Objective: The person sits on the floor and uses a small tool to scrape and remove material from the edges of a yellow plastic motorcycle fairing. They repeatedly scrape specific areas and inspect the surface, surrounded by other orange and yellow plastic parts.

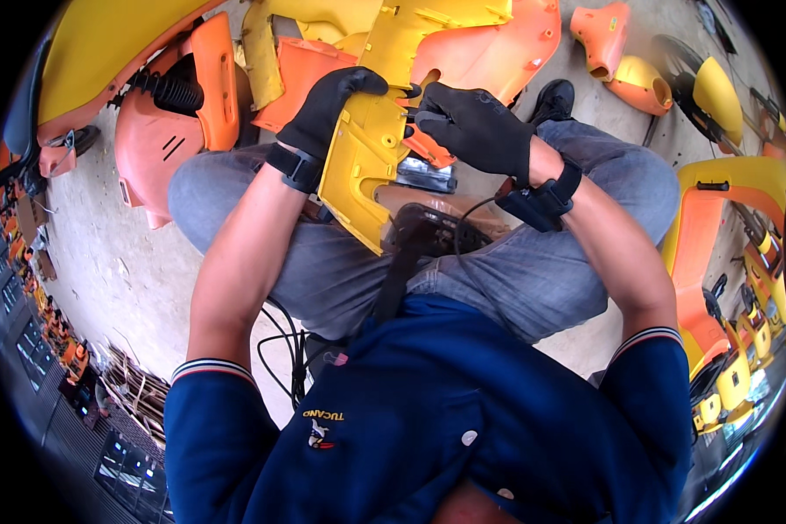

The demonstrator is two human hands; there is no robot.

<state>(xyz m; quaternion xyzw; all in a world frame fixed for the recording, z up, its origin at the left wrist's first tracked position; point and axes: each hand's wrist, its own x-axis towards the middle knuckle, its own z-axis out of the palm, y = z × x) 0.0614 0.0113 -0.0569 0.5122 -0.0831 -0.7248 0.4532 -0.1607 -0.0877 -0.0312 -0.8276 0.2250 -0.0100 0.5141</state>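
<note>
A long yellow plastic panel (358,157) with ribs and cut-outs stands tilted over my lap, its far part reaching toward the top of the view. My left hand (327,109), in a black glove, is wrapped round the panel's left edge. On the opposite side my right hand (476,131), also gloved in black, has its fingers bent together at the panel's right edge. Something small and dark shows between its fingertips and the panel, too little to name. Beneath the panel, on or near my lap, are a black device with a cable (441,229) and a dark glossy packet (428,175).
Orange panels (301,83) lie on the floor ahead, and a salmon-coloured fairing (153,131) with a black bellows stands at left. Yellow and orange shells (642,83) are at far right. A yellow-orange frame (703,236) stands beside my right knee. Black cables (295,349) hang by my left hip.
</note>
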